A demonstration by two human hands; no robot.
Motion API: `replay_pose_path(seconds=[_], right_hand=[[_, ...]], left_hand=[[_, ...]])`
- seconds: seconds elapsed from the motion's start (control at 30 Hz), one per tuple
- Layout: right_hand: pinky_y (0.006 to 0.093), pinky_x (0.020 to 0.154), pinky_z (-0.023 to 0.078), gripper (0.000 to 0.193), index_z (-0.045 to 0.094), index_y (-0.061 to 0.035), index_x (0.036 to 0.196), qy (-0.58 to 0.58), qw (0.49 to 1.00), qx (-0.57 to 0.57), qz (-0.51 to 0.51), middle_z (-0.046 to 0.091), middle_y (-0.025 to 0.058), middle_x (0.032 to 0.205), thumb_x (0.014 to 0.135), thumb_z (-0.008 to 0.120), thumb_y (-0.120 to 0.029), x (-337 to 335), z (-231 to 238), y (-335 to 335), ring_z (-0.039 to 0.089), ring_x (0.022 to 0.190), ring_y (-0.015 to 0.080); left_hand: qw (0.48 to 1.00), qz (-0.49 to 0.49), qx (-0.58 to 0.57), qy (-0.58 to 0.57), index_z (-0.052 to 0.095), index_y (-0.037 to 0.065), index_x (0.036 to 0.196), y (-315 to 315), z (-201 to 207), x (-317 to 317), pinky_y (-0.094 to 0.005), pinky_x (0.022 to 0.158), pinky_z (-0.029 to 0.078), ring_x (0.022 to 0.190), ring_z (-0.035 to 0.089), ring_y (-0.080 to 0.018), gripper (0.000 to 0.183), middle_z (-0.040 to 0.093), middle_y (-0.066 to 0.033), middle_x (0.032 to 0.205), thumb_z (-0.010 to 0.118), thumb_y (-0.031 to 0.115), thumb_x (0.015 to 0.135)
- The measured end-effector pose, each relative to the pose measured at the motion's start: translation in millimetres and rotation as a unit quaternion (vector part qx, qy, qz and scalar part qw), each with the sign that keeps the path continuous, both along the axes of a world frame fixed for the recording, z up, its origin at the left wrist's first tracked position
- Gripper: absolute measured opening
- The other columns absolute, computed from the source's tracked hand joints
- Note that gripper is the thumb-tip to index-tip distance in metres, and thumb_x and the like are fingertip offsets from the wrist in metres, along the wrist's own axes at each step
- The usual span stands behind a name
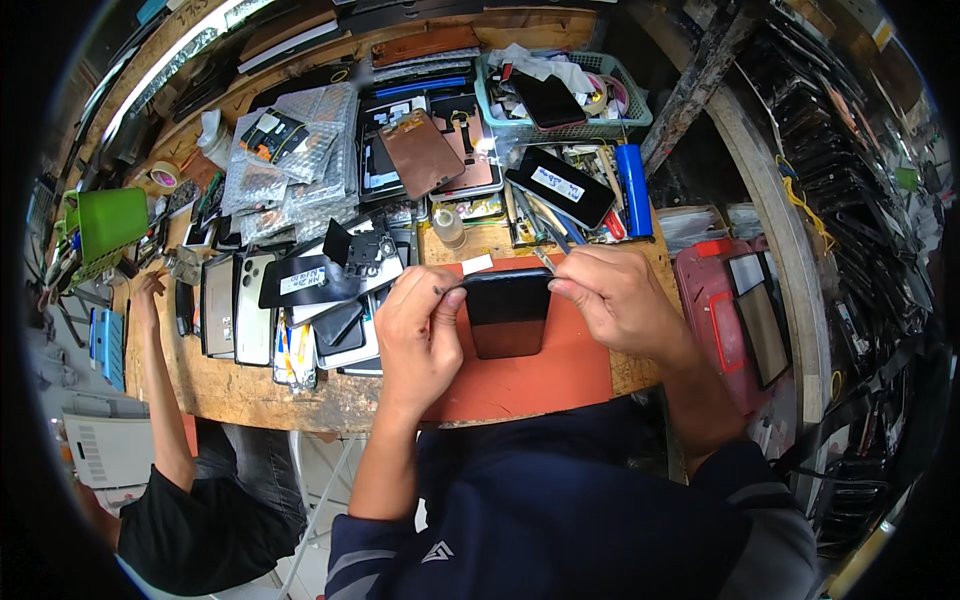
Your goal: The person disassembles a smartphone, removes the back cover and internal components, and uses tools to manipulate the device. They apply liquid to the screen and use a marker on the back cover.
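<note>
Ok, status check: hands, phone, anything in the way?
Left hand gripping dark phone. Right hand pinching thin tool near phone's corner. Phone over orange mat. White strip just beyond, not blocking.

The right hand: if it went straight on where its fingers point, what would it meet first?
Most likely the dark phone, just left of the right hand; depth is unclear here.

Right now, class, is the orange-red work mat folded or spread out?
Spread out: the orange-red mat lies flat on the wooden bench beneath the dark smartphone, with no fold showing.
</note>
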State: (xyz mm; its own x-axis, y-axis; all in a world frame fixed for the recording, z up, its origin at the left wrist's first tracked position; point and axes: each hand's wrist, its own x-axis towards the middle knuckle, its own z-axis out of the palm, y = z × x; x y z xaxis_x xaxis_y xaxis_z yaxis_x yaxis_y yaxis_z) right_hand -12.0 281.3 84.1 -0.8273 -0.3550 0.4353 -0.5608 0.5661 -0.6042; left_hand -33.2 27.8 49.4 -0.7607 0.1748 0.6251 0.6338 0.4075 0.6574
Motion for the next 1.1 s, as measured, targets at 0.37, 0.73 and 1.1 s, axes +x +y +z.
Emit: replay_pose_path(seconds=[0.37, 0.73, 1.1], right_hand=[[0.0526, 0.072, 0.052, 0.020, 0.062, -0.0024, 0.087, 0.038, 0.994, 0.098, 0.024, 0.064, 0.0161, 0.080, 0.099, 0.072, -0.014, -25, 31, -5, 0.068, 0.082, 0.0413], [0.0466, 0.066, 0.048, 0.016, 0.065, 0.0013, 0.090, -0.038, 0.999, -0.032, -0.006, 0.062, 0.0185, 0.078, 0.101, 0.070, -0.008, -8, -17, 0, 0.065, 0.073, 0.0391], [0.0514, 0.075, 0.054, 0.019, 0.067, -0.0018, 0.095, -0.039, 0.998, 0.043, 0.031, 0.071, 0.0168, 0.086, 0.102, 0.072, -0.018, -15, -6, 2, 0.071, 0.085, 0.0411]], left_hand=[[0.994, 0.056, 0.086, -0.048, 0.061, 0.000, 0.089, 10, -42, 13, -0.0402, 0.070, 0.049, 0.074, 0.060, -0.0333, 0.016, 0.065, -0.0148, 0.084, 0.068, 0.005, 0.103], [0.995, -0.015, -0.096, 0.022, 0.066, 0.004, 0.086, -16, 3, -15, -0.0434, 0.082, 0.044, 0.088, 0.061, -0.0328, 0.013, 0.067, -0.0098, 0.083, 0.075, 0.008, 0.095], [1.000, 0.012, -0.021, 0.001, 0.065, 0.005, 0.088, -12, -33, 0, -0.0488, 0.111, 0.041, 0.095, 0.068, -0.0290, 0.016, 0.068, -0.0075, 0.089, 0.069, 0.011, 0.102]])
